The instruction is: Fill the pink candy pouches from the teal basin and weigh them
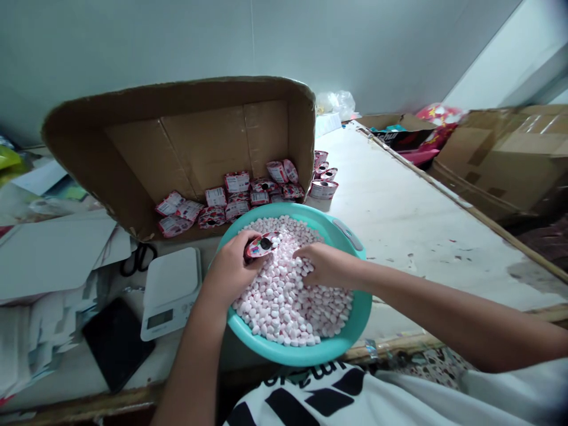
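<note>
Tablets (pixel 277 310), rounded and pinkish-white, heap in our turquoise bowl (pixel 297 353), lower centre; our left hand (pixel 228 272) clamps a red packet (pixel 256 247); whether fingers on our half-buried right hand (pixel 326 264) close, we cannot tell.

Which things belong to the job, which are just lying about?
Likely the job:
packet in left hand
pale pellets around right hand
turquoise basin
carton of packets

Apparently lying about:
scissors
black slab
white sheets
white scale (role unclear)

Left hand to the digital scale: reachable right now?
Likely yes: the scale sits beside the left forearm, left of the bowl, with nothing visible blocking the way. The left hand holds a packet, though, so gripping would probably mean freeing that hand first.
</note>
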Action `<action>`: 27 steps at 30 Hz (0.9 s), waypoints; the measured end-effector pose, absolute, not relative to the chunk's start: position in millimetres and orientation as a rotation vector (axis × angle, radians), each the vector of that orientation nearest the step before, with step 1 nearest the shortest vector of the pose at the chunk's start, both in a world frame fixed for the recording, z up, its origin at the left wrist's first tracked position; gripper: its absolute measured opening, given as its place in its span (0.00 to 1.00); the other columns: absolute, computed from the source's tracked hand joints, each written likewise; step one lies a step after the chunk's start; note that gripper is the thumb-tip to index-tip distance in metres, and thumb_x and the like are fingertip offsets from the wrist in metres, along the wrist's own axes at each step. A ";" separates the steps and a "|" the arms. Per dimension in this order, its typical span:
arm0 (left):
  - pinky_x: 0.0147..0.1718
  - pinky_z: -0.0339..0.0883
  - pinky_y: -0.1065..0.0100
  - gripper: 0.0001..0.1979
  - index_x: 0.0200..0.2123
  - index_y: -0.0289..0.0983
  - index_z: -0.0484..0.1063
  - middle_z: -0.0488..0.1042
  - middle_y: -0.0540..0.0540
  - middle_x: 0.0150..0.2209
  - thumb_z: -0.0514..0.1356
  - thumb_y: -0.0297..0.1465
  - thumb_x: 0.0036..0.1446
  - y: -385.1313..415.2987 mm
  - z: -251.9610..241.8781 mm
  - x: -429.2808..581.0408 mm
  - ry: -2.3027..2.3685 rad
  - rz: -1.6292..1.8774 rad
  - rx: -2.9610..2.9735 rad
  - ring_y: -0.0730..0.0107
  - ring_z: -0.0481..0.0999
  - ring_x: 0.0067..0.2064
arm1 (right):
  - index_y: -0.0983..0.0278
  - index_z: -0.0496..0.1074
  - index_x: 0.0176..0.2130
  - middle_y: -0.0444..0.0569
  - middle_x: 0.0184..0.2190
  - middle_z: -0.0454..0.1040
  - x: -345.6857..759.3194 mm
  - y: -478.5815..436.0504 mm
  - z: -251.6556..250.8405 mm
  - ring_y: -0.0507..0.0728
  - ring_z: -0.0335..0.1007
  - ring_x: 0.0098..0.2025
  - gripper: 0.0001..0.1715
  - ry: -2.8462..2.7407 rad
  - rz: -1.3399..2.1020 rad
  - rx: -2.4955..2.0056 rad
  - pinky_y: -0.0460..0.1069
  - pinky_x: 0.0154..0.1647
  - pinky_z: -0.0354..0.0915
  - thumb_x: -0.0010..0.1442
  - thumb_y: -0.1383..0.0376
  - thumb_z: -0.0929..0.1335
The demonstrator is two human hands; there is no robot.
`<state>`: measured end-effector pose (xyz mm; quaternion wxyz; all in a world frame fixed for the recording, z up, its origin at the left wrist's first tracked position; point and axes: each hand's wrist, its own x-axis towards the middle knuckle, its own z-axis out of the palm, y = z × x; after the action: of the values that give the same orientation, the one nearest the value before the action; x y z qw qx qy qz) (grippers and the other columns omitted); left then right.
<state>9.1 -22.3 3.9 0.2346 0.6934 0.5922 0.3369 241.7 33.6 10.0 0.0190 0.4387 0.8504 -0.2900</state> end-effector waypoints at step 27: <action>0.50 0.66 0.64 0.19 0.53 0.41 0.67 0.74 0.46 0.52 0.62 0.31 0.57 -21.2 3.1 4.1 1.495 0.917 1.817 0.61 0.74 0.52 | 0.63 0.76 0.46 0.48 0.42 0.76 199.4 55.8 101.9 0.55 0.71 0.41 0.13 3.150 -0.793 0.925 0.47 0.38 0.63 0.60 0.64 0.72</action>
<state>4.1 -21.2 3.1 0.3035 0.6856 0.5641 0.3459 199.4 55.8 101.9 -0.1175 0.2721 0.9262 -0.2331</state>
